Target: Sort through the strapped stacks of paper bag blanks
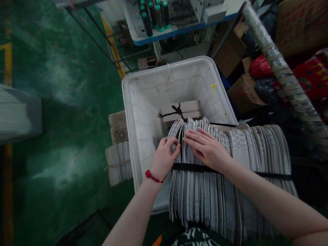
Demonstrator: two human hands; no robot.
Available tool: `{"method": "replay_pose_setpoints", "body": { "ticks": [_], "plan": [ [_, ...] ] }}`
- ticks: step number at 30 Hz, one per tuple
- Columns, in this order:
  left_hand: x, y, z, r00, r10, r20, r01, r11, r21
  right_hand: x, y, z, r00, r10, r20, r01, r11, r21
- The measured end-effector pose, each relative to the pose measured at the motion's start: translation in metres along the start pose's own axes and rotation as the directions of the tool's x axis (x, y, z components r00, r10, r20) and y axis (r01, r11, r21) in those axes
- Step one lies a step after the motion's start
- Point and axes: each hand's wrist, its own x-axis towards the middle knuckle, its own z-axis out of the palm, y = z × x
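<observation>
A long row of thin grey-white flat pieces (205,194), standing on edge and packed side by side, lies across the near right rim of a white plastic bin (143,99). A black strap (194,167) runs along the row. At its left end, my left hand (165,155) has its fingers curled over the first few pieces, where a narrow gap shows. My right hand (206,147) rests on top of the row just beside, its fingers stretched out. Inside the bin sits a pale bundle (188,111) tied with black cord.
Another tied bundle (119,165) lies left of the bin beside a wooden block (118,127). Behind stands a sewing table (176,33) with several thread cones (159,17). A wrapped pole (284,65) slants at right before cardboard boxes (302,27). Green floor (66,112) extends left.
</observation>
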Motion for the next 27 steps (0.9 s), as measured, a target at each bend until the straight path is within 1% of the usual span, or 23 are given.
{"method": "replay_pose_setpoints", "body": {
  "ticks": [2,3,7,11,18,21,25,27],
  "plan": [
    [0.000,0.003,0.002,1.000,0.018,-0.024,-0.017,1.000,0.017,-0.001,0.001,0.000,1.000,-0.002,-0.002,0.002,1.000,0.005],
    [0.000,0.005,0.002,1.000,0.016,-0.016,-0.016,0.999,0.036,-0.001,0.001,0.000,1.000,-0.004,-0.002,0.004,1.000,0.007],
    [0.003,0.008,-0.001,0.998,-0.028,0.060,0.021,0.993,0.113,-0.002,0.001,0.000,1.000,-0.006,-0.009,0.006,1.000,0.013],
    [0.003,0.007,-0.005,0.998,-0.005,0.065,0.001,0.998,0.062,-0.003,0.001,0.000,0.999,0.003,-0.042,-0.002,0.999,0.033],
    [0.002,0.006,-0.004,0.997,-0.034,0.072,0.035,0.999,-0.011,-0.002,0.002,0.002,0.999,0.014,-0.047,-0.012,0.998,0.057],
    [0.002,0.014,-0.004,0.996,-0.080,0.044,0.080,0.997,0.000,-0.003,0.003,0.003,0.999,0.013,-0.052,-0.010,0.998,0.063],
    [0.004,0.030,-0.002,0.986,-0.165,0.037,0.160,0.982,0.098,-0.003,0.003,0.003,0.998,0.004,-0.056,-0.001,0.999,0.053],
    [0.005,0.035,-0.001,0.980,-0.197,0.031,0.191,0.971,0.144,-0.002,0.003,0.002,0.998,0.006,-0.059,-0.003,0.999,0.050]
  ]
}}
